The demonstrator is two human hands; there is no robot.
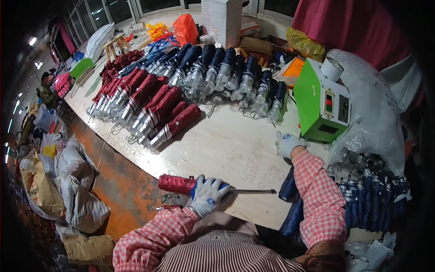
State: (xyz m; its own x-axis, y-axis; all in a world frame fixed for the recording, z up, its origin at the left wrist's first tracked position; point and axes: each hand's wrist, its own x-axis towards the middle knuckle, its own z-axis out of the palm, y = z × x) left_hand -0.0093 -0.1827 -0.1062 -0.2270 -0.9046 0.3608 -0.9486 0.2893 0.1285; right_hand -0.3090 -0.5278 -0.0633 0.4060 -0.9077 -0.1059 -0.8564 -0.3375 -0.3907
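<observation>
A maroon folding umbrella (176, 184) lies near the front edge of the table, its thin metal shaft pointing right. My left hand (209, 195), in a white and blue glove, is closed around it where the cloth meets the shaft. My right hand (290, 144), gloved too, rests low over the table beside the green machine (312, 99). Its visible fingers are apart, and I see nothing held in them. Below my right forearm lie navy folded umbrellas (288, 187), partly covered by the checked sleeve.
Maroon umbrellas (174, 123) and navy umbrellas (225, 68) with clear-wrapped handles lie in rows across the table (235, 149). More navy umbrellas (376, 199) stand bundled at the right. A large white sack (376, 90) sits behind the machine. Filled sacks (77, 195) are on the floor at left.
</observation>
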